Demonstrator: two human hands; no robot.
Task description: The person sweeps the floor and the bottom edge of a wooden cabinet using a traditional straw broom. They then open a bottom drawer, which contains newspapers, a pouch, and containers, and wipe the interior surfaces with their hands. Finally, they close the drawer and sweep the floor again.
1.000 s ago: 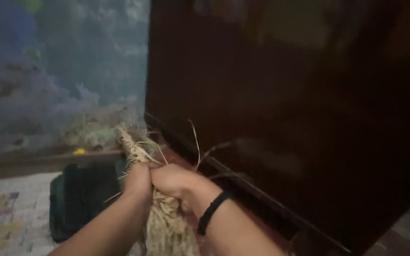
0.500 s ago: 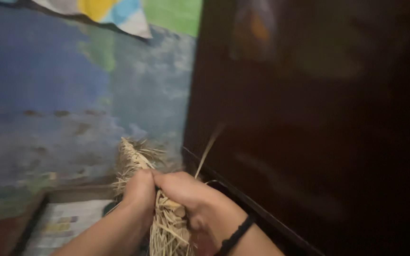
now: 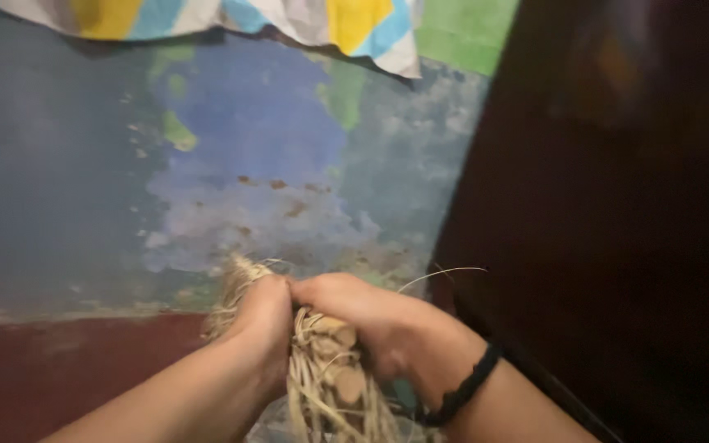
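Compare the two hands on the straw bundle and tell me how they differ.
The right hand wears a black band at the wrist; the left hand has a bare wrist. The left hand closes its grip near the bundle's upper tip, while the right hand wraps the thicker part just below. The right hand's back faces the camera with a loose strand arcing past it; the left shows mostly knuckles. Both are closed on the same straw bundle, touching each other.

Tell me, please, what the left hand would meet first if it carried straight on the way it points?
Probably the peeling blue painted wall beyond the straw bundle that the left hand grips; depth is unclear.
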